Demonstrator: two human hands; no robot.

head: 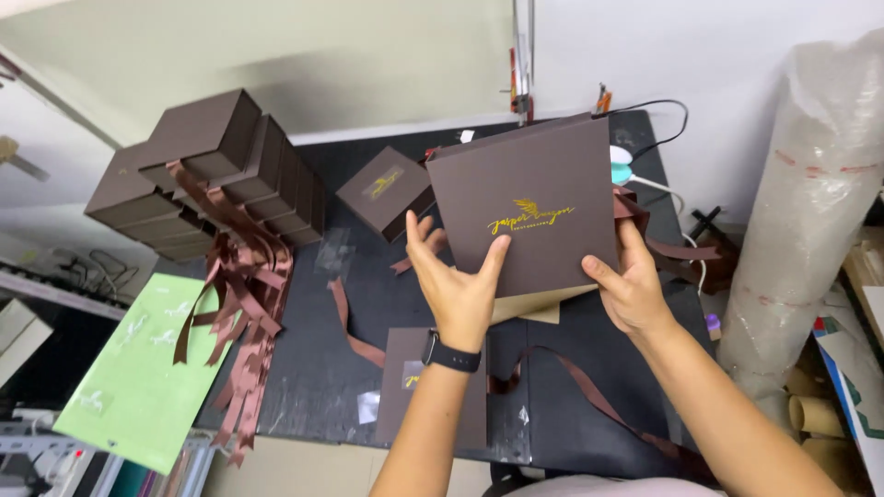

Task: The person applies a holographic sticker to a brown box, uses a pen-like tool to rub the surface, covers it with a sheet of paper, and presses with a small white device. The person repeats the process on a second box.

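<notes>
Both hands are gripping a large flat dark-brown cardboard box with gold lettering [525,207], lifted above the black surface [313,359]. The left hand [458,285] is clasping its lower edge, and the right hand [628,285] is pinching its right corner. A stack of smaller brown ribboned boxes [207,175] is sitting well apart at the left.

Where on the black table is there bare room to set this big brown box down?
Both hands, left hand and right hand, hold the large brown box above the black table. Bare patch: between the hanging ribbons and the flat brown piece, crossed by one loose ribbon strip. Crowded: the stacked boxes on the left and the small box behind.
</notes>
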